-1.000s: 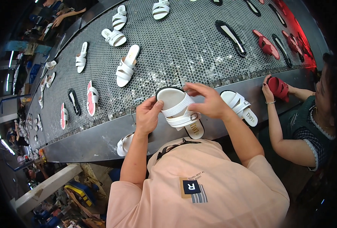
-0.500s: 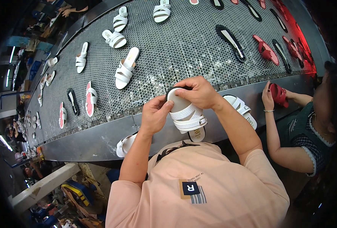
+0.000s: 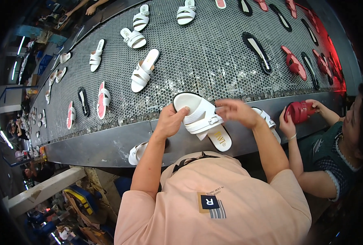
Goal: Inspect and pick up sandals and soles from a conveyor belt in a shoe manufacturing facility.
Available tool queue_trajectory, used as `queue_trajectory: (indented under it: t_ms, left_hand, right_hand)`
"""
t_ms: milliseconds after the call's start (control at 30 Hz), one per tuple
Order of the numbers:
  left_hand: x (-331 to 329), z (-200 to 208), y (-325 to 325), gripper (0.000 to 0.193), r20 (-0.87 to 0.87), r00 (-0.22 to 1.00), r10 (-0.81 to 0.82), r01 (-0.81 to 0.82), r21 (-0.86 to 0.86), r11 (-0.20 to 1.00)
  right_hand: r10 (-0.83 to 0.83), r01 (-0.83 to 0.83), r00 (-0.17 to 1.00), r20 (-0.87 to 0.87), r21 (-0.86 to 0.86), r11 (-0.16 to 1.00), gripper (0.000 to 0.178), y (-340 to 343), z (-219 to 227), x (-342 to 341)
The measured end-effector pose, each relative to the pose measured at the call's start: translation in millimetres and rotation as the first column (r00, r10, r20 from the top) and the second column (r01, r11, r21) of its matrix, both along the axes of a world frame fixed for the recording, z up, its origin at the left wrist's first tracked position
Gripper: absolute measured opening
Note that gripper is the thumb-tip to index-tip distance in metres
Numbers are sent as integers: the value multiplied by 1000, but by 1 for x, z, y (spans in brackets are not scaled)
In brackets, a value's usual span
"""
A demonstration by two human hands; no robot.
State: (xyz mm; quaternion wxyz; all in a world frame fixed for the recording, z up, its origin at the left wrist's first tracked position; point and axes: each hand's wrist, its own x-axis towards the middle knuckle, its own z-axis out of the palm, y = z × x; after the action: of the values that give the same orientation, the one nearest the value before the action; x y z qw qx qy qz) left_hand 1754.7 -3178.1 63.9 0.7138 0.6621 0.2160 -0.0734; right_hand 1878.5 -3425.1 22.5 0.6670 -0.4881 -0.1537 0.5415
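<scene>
Over the near metal edge of the conveyor, a white strappy sandal [image 3: 202, 122] with a side buckle and dark sole rim is tilted with its toe end away from me and its heel toward me. My left hand [image 3: 171, 121] grips it at the toe, thumb on the insole and fingers underneath. Just right of the straps is my right hand [image 3: 239, 112], motion-blurred, its fingers stretched and apart, holding nothing. One more white sandal [image 3: 136, 153] lies beside my left forearm, and another white sandal [image 3: 266, 117] is partly hidden behind my right forearm.
A mesh conveyor [image 3: 181, 61] carries several white sandals [image 3: 145, 71], pink-soled ones [image 3: 103, 101] and black soles [image 3: 257, 53]. At right, a co-worker's hands [image 3: 288, 124] hold a red sandal [image 3: 299, 112]. A pale beam [image 3: 46, 190] stands at lower left.
My right hand has let go of the sandal's toe and moved right. The sandal has turned, its heel swinging out to the right. My left hand keeps its grip.
</scene>
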Motion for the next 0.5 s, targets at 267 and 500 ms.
queue_trajectory:
  t_ms: [267, 500]
  left_hand:
    - [-28, -36, -21, 23, -155, 982, 111, -131, -124, 984]
    - [-32, -31, -7, 31, -332, 943, 18, -79, -171, 982]
  right_hand:
    - [101, -75, 994, 46, -391, 917, 28, -18, -10, -66]
    - [319, -244, 942, 101, -446, 861, 28, -25, -18, -28]
